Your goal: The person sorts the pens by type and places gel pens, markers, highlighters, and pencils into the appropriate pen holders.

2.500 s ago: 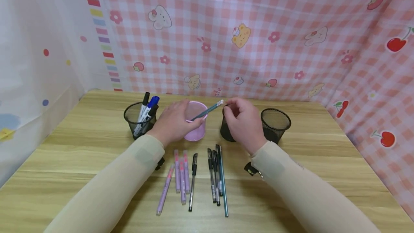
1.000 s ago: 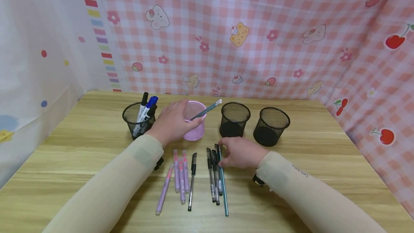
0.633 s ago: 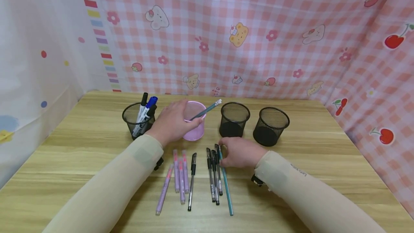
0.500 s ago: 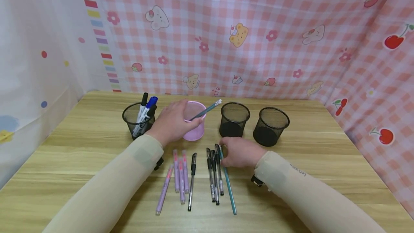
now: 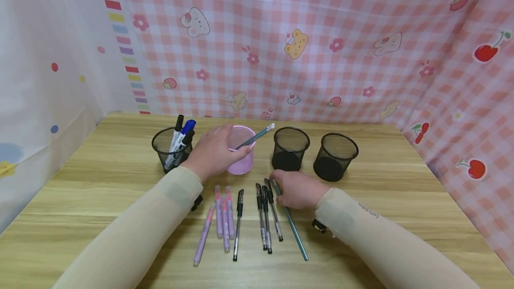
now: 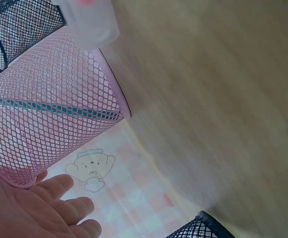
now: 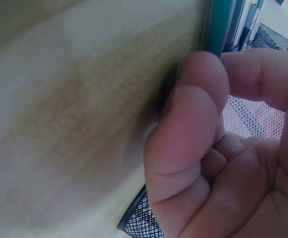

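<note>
My left hand (image 5: 214,150) grips the rim of a pink mesh pen cup (image 5: 241,166), thumb on the near side and fingers on the far side. A teal pencil (image 5: 263,133) with a white eraser leans out of that cup; its shaft shows through the mesh in the left wrist view. My right hand (image 5: 303,188) pinches a second teal pencil (image 5: 296,231) by its upper end between thumb and index finger. The pencil slants over the table, lower end toward the right. Just left of it lie several black-capped gel pens (image 5: 265,217).
Left of the pink cup, a black mesh cup (image 5: 159,155) holds several markers (image 5: 178,142). Two more black mesh cups stand at right, one nearer (image 5: 289,159) and one farther right (image 5: 331,168). Purple highlighters (image 5: 225,224) and a lone gel pen (image 5: 238,226) lie in front.
My right hand has come down from the black cup to the second pencil, whose lower end has swung right. The nearest gel pen has tilted with it. My left hand has stayed at the pink cup.
</note>
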The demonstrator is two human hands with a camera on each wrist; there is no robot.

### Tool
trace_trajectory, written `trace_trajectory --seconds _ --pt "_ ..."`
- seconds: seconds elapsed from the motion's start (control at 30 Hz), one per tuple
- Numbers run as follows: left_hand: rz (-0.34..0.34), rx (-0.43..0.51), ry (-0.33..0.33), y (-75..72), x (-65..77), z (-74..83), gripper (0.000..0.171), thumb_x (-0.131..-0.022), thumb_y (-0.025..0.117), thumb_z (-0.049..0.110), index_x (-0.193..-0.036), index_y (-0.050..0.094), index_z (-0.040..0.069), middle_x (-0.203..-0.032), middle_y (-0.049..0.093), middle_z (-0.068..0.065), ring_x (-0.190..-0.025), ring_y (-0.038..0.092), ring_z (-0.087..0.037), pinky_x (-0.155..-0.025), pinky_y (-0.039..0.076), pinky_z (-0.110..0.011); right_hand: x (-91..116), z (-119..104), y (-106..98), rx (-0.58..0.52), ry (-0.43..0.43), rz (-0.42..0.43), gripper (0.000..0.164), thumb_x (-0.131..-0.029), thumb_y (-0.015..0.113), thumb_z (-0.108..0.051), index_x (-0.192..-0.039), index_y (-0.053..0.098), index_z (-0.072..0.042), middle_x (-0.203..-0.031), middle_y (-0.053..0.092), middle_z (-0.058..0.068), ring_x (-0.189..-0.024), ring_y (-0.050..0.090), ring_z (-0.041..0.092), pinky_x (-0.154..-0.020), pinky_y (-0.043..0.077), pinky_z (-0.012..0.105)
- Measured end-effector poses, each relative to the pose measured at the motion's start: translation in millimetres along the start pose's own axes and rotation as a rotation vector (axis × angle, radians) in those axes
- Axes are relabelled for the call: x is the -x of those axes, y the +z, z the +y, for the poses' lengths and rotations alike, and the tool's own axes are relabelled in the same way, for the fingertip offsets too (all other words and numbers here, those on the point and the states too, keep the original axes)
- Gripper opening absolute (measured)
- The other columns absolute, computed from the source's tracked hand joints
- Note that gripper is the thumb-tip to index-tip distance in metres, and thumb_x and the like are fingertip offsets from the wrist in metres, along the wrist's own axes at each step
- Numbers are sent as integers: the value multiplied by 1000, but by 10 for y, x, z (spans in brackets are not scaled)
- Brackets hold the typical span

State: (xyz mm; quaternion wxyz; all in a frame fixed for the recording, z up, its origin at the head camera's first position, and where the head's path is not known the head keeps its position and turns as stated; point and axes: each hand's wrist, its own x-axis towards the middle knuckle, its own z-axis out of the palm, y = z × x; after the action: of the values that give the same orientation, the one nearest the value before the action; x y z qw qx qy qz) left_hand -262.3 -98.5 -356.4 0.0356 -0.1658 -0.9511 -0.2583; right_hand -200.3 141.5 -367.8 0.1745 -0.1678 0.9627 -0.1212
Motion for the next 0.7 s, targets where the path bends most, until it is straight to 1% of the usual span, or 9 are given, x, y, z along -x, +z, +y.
trace_trajectory --seconds 0.07,0.2,0.47,0.5,0.7 --pt "1 3 1 1 3 4 98 -93 58 73 -161 36 7 -151 55 -17 -141 52 -35 -125 33 -57 5 2 1 7 -1 5 57 -93 78 -17 -145 55 -10 -105 72 5 -88 63 20 -92 57 45" --pt "2 9 5 2 12 6 95 -94 59 71 -160 38 7 -147 57 -16 -138 54 -35 -124 35 -57 20 7 11 7 2 9 58 -92 77 -15 -144 53 -8 -107 72 7 -88 63 21 -89 57 45" --pt "2 9 9 -2 11 11 94 -93 60 70 -159 39 6 -149 57 -18 -140 52 -36 -124 34 -57 27 10 46 -30 -2 -3 54 -94 73 -11 -141 48 1 -94 65 8 -79 61 22 -74 53 39" --pt "3 6 9 -3 9 9 94 -93 60 71 -158 40 6 -149 57 -17 -140 52 -36 -124 34 -57 25 11 47 -31 -3 -7 54 -94 72 -11 -141 48 1 -94 65 9 -78 61 22 -73 52 38" --pt "4 3 13 -3 -1 1 96 -93 59 72 -159 39 5 -150 56 -18 -140 52 -36 -124 34 -57 23 11 40 -17 -5 -21 50 -98 67 -10 -142 46 0 -109 71 16 -79 63 21 -73 54 38"
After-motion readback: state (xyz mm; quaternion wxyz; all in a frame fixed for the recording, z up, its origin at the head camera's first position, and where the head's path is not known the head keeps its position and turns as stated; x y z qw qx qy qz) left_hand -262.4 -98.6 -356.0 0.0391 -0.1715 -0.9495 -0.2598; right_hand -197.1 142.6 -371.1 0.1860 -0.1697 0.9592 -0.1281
